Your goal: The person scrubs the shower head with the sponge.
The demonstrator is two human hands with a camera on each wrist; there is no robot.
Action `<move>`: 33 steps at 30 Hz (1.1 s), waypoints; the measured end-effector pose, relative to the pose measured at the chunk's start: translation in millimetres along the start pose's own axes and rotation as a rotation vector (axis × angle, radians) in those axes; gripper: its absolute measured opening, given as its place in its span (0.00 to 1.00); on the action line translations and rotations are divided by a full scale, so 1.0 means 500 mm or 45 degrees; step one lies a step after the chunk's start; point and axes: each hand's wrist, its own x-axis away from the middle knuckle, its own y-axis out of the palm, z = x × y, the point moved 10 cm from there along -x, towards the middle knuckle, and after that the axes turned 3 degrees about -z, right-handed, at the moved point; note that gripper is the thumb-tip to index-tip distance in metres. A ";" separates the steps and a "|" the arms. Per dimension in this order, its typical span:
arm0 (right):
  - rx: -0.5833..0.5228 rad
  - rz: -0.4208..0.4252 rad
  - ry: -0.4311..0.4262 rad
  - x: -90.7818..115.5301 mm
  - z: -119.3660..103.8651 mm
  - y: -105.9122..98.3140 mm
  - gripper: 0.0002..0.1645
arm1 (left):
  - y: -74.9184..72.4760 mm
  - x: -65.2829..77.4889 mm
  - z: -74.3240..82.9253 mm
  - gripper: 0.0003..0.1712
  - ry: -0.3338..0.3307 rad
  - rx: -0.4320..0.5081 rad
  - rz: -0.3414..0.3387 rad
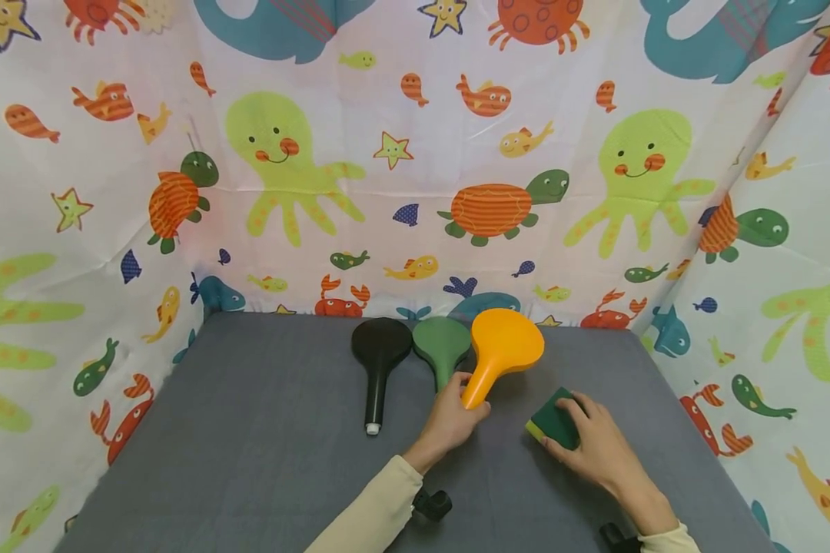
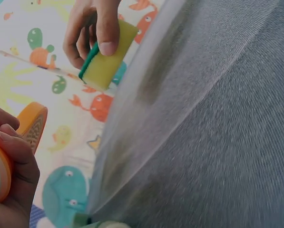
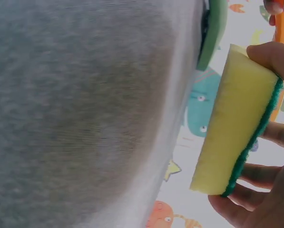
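My left hand (image 1: 449, 418) grips an orange shower head (image 1: 508, 342) by its handle, held up off the table. Its smooth back shows in the head view; in the left wrist view part of its holed spray face (image 2: 35, 130) is visible. To the right, my right hand (image 1: 605, 445) pinches a sponge (image 1: 556, 418) between thumb and fingers. The sponge is yellow foam (image 3: 234, 118) with a green scouring side, and it is held above the table, apart from the shower head. A green shower head (image 1: 443, 342) lies just left of the orange one, its handle partly hidden by my left hand.
A black shower head (image 1: 380, 346) lies beside the green one, its white-tipped handle pointing toward me. The grey cloth-covered table (image 1: 270, 430) reaches back to a white curtain (image 1: 360, 177) printed with sea animals, which also hangs along both sides.
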 end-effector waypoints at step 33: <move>-0.178 0.443 -0.426 -0.049 -0.243 -0.166 0.44 | -0.196 0.106 0.043 0.28 0.173 -0.149 0.143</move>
